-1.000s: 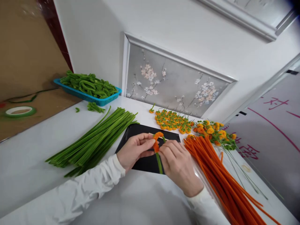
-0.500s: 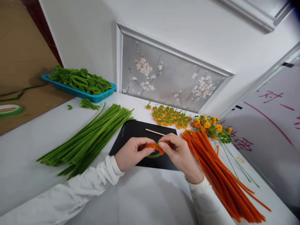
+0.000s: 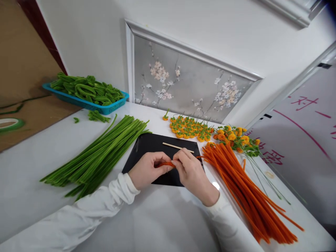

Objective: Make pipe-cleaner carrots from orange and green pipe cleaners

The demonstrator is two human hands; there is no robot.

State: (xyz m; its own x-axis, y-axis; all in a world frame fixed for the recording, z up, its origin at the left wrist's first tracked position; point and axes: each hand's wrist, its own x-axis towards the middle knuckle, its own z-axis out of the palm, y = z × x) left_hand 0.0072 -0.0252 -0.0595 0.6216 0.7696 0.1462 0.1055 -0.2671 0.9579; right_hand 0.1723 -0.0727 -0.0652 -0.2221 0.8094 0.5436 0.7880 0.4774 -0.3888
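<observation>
My left hand is closed, its thumb and fingers pinching an orange pipe cleaner above a black mat. Close beside it, my right hand pinches the same orange strand, fingertips nearly meeting those of the left. A thin orange length shows past the right hand's knuckles, toward the orange bundle. The part inside the fingers is hidden. Behind the hands, a thin wooden stick lies on the mat.
Green pipe cleaners lie left, orange ones right. Behind stand small orange flowers with green stems and a loose flower bunch. A blue basket holds folded green pieces. Green tape sits far left.
The curled orange piece with green at its end no longer shows between the hands; a straighter orange strand does. My right hand has turned and shifted slightly left.
</observation>
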